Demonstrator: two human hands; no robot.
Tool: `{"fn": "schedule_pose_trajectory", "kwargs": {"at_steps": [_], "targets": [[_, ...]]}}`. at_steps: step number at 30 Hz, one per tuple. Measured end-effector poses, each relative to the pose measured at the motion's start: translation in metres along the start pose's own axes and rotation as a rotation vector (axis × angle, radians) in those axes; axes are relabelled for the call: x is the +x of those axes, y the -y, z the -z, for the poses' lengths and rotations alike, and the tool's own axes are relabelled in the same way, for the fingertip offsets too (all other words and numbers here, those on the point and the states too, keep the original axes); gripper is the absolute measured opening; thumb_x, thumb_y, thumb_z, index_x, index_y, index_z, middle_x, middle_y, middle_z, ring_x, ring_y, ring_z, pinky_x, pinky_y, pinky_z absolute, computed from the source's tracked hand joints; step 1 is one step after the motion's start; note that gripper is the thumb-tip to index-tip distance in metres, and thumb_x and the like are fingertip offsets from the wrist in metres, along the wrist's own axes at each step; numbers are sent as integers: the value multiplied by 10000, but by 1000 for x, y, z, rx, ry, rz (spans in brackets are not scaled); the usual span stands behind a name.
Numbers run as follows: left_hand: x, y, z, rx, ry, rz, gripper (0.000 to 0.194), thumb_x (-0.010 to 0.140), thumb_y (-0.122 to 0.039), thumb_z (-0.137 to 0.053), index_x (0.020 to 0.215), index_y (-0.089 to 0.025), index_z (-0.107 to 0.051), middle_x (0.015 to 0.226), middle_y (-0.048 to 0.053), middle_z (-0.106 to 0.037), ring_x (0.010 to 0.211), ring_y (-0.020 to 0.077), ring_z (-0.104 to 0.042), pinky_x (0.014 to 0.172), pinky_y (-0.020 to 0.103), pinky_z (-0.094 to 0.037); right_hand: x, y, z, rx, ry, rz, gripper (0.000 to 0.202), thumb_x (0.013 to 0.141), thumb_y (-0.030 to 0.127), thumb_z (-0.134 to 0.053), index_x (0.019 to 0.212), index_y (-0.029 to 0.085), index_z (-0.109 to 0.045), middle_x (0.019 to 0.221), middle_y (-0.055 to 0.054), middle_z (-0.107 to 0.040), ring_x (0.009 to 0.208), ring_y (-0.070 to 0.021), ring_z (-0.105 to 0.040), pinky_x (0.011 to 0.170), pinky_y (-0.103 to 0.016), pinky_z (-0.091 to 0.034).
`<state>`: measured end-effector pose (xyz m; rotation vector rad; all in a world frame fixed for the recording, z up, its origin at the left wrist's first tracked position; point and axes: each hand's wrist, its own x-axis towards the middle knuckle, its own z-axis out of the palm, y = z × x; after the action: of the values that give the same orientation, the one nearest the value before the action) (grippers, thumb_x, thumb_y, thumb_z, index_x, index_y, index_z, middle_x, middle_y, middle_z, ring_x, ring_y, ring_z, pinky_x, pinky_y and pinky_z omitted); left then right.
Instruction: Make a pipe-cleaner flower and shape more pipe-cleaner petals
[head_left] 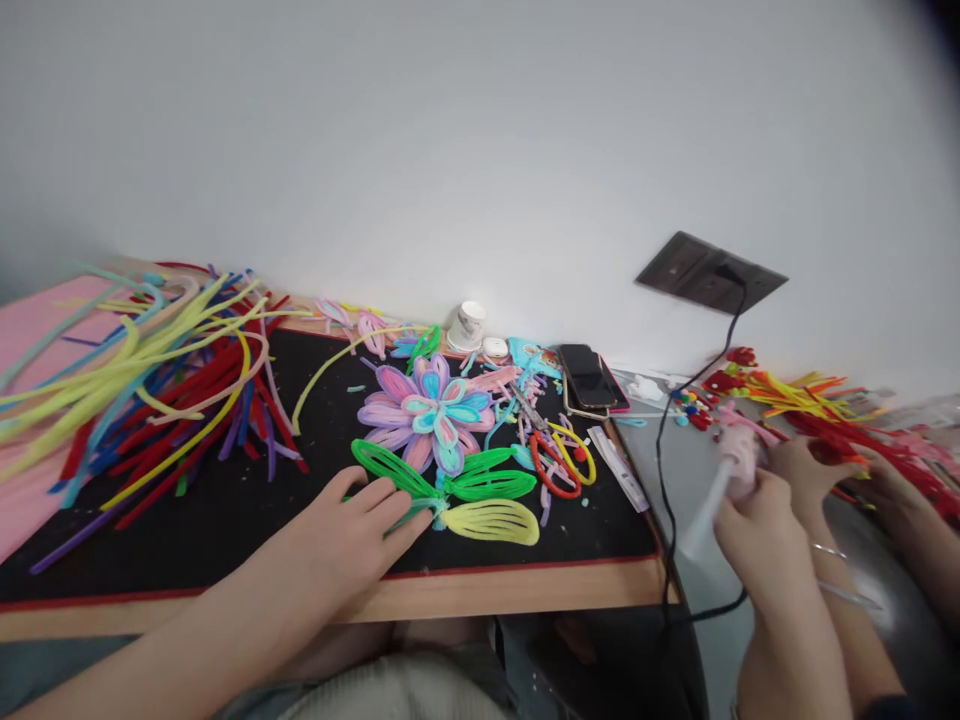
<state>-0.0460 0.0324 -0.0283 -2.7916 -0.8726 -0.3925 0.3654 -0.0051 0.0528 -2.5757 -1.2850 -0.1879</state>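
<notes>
Far left: flat pink sheet (34,490) under a loose heap of red, blue, purple and yellow fuzzy pipe cleaners (195,385), spread over a black mat (187,545) on a wooden desk (525,597).

Next, at the near middle: left hand (349,530), palm down and narrow, fingers and thumb drawn together on a green leaf beside the stem of a large purple, pink and blue pipe-cleaner flower (441,410). Best, as a judgement, to keep that pinch low and steady, press leaf root and stem close without crushing the fuzzy loops, and hold fingertips clear of any hot glue.

Flower lying flat at the mat's middle, long axis running near to far: bloom at the far end, short blue stem pointing near. Leaves spreading sideways: green left and right, plus a pale yellow one (491,522) pointing right.

Beyond, a white paper cup (466,325). Farther right, scissors with red and yellow handles (544,428) among scraps, then a dark phone (589,377).

Past the desk's right edge: black cord (661,450), then right hand (761,530), closed around a blurred pink tool (739,455), apparently a glue gun, its whitish stick slanting near and left.

Far right: a co-worker's two hands (817,465) near red pipe cleaners (885,440).
</notes>
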Motion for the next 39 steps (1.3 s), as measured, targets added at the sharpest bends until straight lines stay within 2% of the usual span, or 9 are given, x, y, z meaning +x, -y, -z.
{"fn": "schedule_pose_trajectory", "kwargs": {"at_steps": [6, 11, 16, 20, 22, 27, 29, 32, 39], "targets": [[-2, 0, 1, -19, 47, -7, 326, 861, -118, -455, 1129, -267, -567, 941, 5, -637, 898, 190, -535, 838, 373, -311, 13, -19, -37, -250, 184, 5, 432, 738, 189, -414, 1096, -32, -512, 932, -272, -624, 863, -353, -627, 697, -374, -471], [-1, 0, 6, -10, 70, 12, 339, 875, -116, -414, 1142, -263, -563, 928, 15, -624, 898, 183, -545, 844, 364, -327, 18, -26, -50, -331, 238, 20, 484, 784, 285, -429, 1148, -25, -509, 998, -264, -604, 982, -371, -584, 804, -416, -454], [2, 2, 5, 8, 56, -13, 337, 857, -99, -429, 1113, -255, -583, 889, 13, -630, 839, 188, -546, 800, 378, -327, 8, -14, -25, -176, 13, 22, 573, 786, 408, -459, 1203, 16, -497, 1121, -256, -571, 1112, -409, -489, 890, -502, -402], [4, 3, 6, 15, 56, -16, 336, 844, -97, -453, 1106, -258, -591, 859, 13, -625, 818, 197, -536, 788, 388, -317, -20, 10, -1, 280, -141, 22, 445, 828, 391, -451, 1172, 118, -523, 1072, -206, -598, 915, -303, -599, 730, -376, -480], [5, 2, 7, 10, 50, -11, 326, 844, -100, -458, 1085, -268, -600, 838, 9, -617, 801, 196, -532, 777, 383, -314, -37, 25, 0, 529, -55, 86, 394, 820, 389, -480, 1135, 158, -529, 941, -136, -626, 785, -244, -611, 676, -333, -484], [6, 1, 8, 19, 88, -14, 329, 842, -119, -464, 1096, -282, -594, 845, 8, -610, 806, 199, -528, 771, 389, -311, -77, 69, -17, 688, 633, 404, 359, 787, 266, -513, 1137, 189, -494, 758, -26, -604, 649, -171, -572, 583, -266, -457], [6, 1, 8, 19, 91, -13, 325, 846, -123, -459, 1092, -288, -594, 840, 6, -608, 802, 198, -528, 771, 390, -310, -90, 87, -27, 697, 758, 420, 439, 729, 184, -554, 1161, 193, -477, 701, 6, -586, 605, -153, -552, 544, -242, -435], [8, 1, 7, 14, 81, -8, 312, 845, -125, -460, 1072, -286, -601, 826, 4, -609, 789, 199, -530, 769, 393, -305, -106, 106, -43, 705, 779, 391, 446, 695, 191, -612, 1126, 186, -500, 678, 13, -598, 576, -149, -551, 512, -231, -424], [14, 0, 11, 25, 48, -10, 278, 845, -128, -475, 1041, -265, -615, 780, -2, -609, 744, 185, -528, 761, 380, -299, -119, 126, -66, 878, 615, 348, 266, 714, 193, -583, 979, 173, -590, 821, -46, -684, 727, -191, -645, 612, -248, -497]]}}
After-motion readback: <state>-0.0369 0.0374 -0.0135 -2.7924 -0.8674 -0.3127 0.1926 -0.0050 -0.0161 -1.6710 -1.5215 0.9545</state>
